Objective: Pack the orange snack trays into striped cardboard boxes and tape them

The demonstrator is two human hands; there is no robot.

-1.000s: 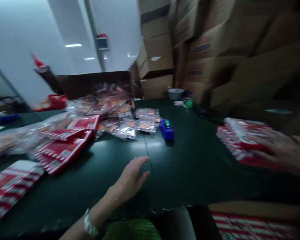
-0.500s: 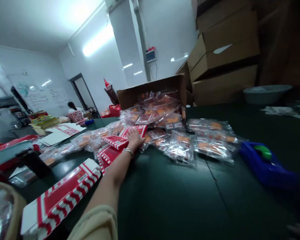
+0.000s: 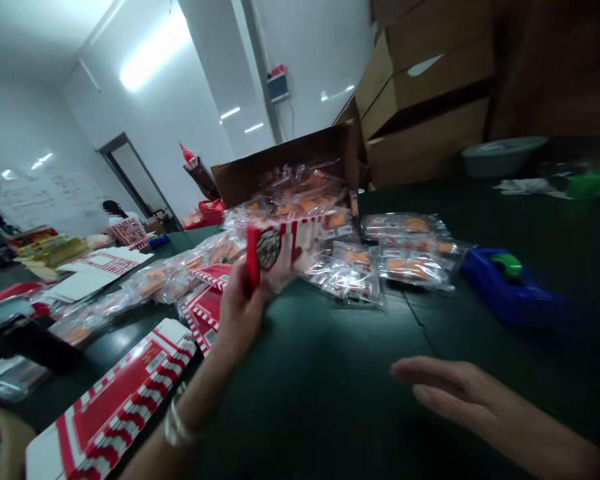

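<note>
Lifted since prev, flat red-white carton (image 3: 275, 250) in left hand (image 3: 240, 310), right hand (image 3: 450, 390) flat

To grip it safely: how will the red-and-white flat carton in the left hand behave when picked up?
Probably light and fairly stiff: the left hand holds the carton upright by one end without visible droop. It looks like thin card, so a hard squeeze may crease it. Being flat, it should not roll.
</note>
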